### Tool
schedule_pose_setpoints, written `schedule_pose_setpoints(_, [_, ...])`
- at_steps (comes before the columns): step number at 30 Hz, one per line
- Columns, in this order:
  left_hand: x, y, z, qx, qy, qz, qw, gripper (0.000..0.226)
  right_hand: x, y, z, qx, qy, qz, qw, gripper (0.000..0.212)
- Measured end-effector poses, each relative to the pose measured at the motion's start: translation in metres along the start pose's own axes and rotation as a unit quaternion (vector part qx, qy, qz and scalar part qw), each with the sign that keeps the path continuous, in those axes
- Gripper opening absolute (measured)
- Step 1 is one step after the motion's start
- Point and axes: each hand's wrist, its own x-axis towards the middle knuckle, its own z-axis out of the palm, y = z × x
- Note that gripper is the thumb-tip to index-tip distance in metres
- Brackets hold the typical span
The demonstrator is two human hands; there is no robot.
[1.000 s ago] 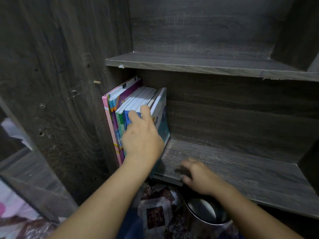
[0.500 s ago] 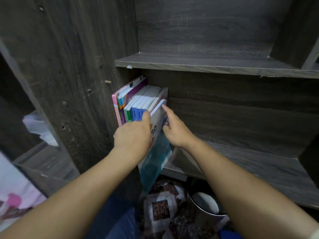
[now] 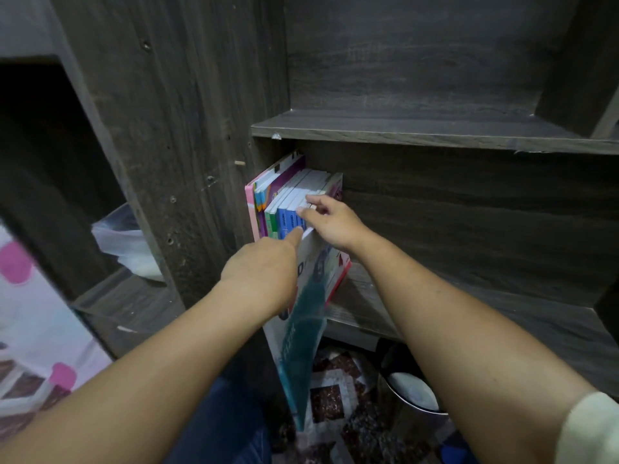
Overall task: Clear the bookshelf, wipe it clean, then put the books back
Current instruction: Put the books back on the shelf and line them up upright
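The teal book (image 3: 303, 333), centre frame, hangs half out of the books (image 3: 291, 195) at the left end of the lower shelf (image 3: 469, 313), grasped by the left hand (image 3: 264, 272): clearing, I judge. The right hand (image 3: 335, 226) lays loose fingers on their tops. Next, steady them and draw it free. Earlier that hand flanked the cover, with the book further in.

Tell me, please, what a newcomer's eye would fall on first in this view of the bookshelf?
The colourful row of books, packed upright at the left end of the lower shelf, stands out against the dark wood. In front of it, the left hand holds a teal book tilted out past the shelf edge, while the right hand touches the tops of the standing ones.
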Motion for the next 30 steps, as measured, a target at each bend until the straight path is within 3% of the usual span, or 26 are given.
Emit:
schedule_pose_setpoints(3, [-0.01, -0.002, -0.003, -0.012, -0.017, -0.014, 1.0, 0.085, 0.005, -0.007, 0.003, 0.003, -0.009, 0.032, 0.999, 0.062])
schedule_pose_setpoints(8, [-0.016, -0.014, -0.01, 0.01, -0.039, -0.015, 0.999, 0.073, 0.019, -0.008, 0.004, -0.105, 0.031, 0.015, 0.994, 0.049])
schedule_pose_setpoints(15, [-0.006, -0.02, -0.007, 0.012, -0.049, -0.065, 0.997, 0.084, 0.012, -0.017, 0.015, -0.293, -0.003, -0.083, 0.953, 0.055])
schedule_pose_setpoints(22, [-0.002, -0.023, -0.003, -0.011, -0.05, -0.068, 0.996, 0.082, 0.028, -0.02, 0.026, -0.265, 0.024, -0.079, 0.961, 0.037])
schedule_pose_setpoints(30, [-0.001, -0.028, 0.001, -0.023, -0.06, -0.068, 0.996, 0.088, 0.028, -0.018, 0.017, -0.366, 0.082, -0.09, 0.923, 0.049])
